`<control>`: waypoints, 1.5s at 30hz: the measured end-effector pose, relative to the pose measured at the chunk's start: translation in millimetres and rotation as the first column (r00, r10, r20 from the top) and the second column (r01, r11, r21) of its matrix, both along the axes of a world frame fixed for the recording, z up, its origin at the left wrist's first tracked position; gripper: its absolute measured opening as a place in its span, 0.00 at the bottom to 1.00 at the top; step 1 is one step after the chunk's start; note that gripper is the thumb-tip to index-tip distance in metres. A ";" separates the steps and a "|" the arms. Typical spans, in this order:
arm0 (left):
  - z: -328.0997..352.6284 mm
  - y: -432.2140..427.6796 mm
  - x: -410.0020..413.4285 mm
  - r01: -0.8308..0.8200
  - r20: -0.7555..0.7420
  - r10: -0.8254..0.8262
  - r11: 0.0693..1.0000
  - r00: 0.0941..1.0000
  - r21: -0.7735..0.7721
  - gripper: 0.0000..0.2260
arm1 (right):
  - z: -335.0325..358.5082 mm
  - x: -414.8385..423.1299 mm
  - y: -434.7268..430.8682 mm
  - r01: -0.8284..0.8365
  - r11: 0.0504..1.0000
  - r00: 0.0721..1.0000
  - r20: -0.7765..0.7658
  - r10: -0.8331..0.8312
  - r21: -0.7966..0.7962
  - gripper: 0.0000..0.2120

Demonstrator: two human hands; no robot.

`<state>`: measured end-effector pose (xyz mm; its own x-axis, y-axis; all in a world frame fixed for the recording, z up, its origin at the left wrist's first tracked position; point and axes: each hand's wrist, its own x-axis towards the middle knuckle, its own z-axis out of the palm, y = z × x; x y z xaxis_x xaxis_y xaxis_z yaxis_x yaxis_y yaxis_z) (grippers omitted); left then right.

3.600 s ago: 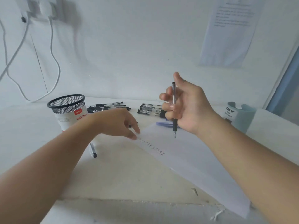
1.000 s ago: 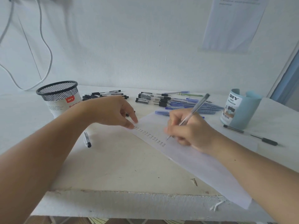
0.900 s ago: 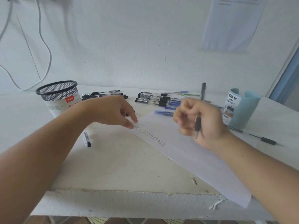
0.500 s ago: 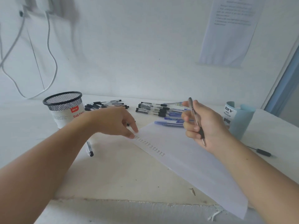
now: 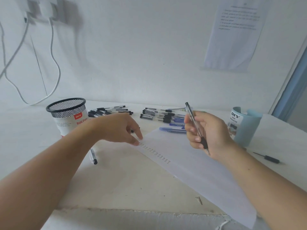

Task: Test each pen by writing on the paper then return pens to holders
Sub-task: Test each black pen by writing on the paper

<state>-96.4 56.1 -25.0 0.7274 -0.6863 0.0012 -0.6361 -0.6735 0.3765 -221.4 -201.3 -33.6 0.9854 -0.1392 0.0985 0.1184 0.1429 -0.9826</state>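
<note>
A white sheet of paper (image 5: 196, 166) lies diagonally on the table, with a row of small written marks (image 5: 155, 153) along its left edge. My left hand (image 5: 119, 128) presses fingertips on the paper's upper left corner. My right hand (image 5: 207, 133) is raised above the paper and grips a clear pen with a black grip (image 5: 196, 127), tip pointing down. A black mesh holder (image 5: 67, 116) stands at the left, a light blue holder (image 5: 247, 125) at the right.
Two heaps of pens lie at the back: black ones (image 5: 109, 111) and black and blue ones (image 5: 164, 117). A single pen (image 5: 93, 156) lies below the mesh holder, another (image 5: 267, 158) right of the paper. The table's front edge (image 5: 132, 211) is chipped. Cables hang on the wall.
One second ago my right hand was writing on the paper; it has since lifted off and holds the pen raised with the tip down. My left hand stayed on the corner.
</note>
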 end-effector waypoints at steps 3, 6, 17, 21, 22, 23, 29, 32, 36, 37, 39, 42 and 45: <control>0.3 -0.1 -0.1 0.005 0.001 -0.005 1.000 1.000 0.011 0.08 | 9.2 13.4 0.4 0.070 0.978 0.997 0.055 -0.060 -0.198 0.13; -0.7 -0.8 1.3 -0.002 -0.012 0.002 1.000 1.000 0.018 0.08 | 22.0 39.9 -2.4 0.213 0.731 0.976 0.113 -0.184 -0.649 0.09; -1.4 -1.0 6.4 0.002 -0.044 -0.001 1.000 0.999 0.031 0.08 | 3.8 167.7 -1.2 0.270 0.236 0.952 0.223 -0.208 -0.933 0.10; -1.2 -0.9 5.6 0.005 -0.035 -0.004 0.999 0.999 0.034 0.09 | -6.6 178.4 0.7 0.246 0.232 0.962 0.208 -0.176 -0.941 0.12; -1.1 -0.8 5.5 0.005 -0.033 -0.004 0.999 0.999 0.032 0.09 | -6.4 178.3 0.3 0.251 0.239 0.961 0.212 -0.177 -0.938 0.10; -1.2 -0.6 5.4 0.006 -0.030 -0.005 1.000 1.000 0.030 0.09 | -5.6 177.6 -0.4 0.261 0.246 0.958 0.220 -0.182 -0.933 0.09; -0.1 -0.7 5.2 0.009 -0.034 -0.007 0.999 0.999 0.034 0.09 | 2.7 174.1 1.7 0.295 0.224 0.947 0.252 -0.201 -0.929 0.05; 0.3 0.0 4.2 0.009 -0.047 -0.008 1.000 0.999 0.023 0.09 | 3.7 178.2 13.6 0.275 0.172 0.956 0.249 -0.157 -0.946 0.05; 0.6 1.1 3.1 0.012 -0.055 -0.011 1.000 0.998 0.014 0.09 | 5.3 187.8 40.6 0.178 0.119 0.984 0.173 -0.050 -0.977 0.06; 0.5 0.9 3.2 0.012 -0.054 -0.011 1.000 0.999 0.014 0.09 | 5.0 192.0 47.9 0.158 0.099 0.987 0.156 -0.029 -0.982 0.06; 0.6 0.5 3.7 0.013 -0.053 -0.012 1.000 0.999 0.015 0.09 | 3.6 203.0 61.1 0.129 0.085 0.992 0.129 -0.003 -0.988 0.08; 0.5 0.3 4.8 0.015 -0.058 -0.014 1.000 0.998 0.021 0.09 | 0.6 222.2 76.9 0.091 0.070 0.996 0.092 0.012 -0.993 0.13; 0.0 -0.1 5.9 0.014 -0.059 -0.012 1.000 0.998 0.026 0.09 | -1.6 231.3 89.7 0.066 0.052 0.997 0.068 0.033 -0.996 0.18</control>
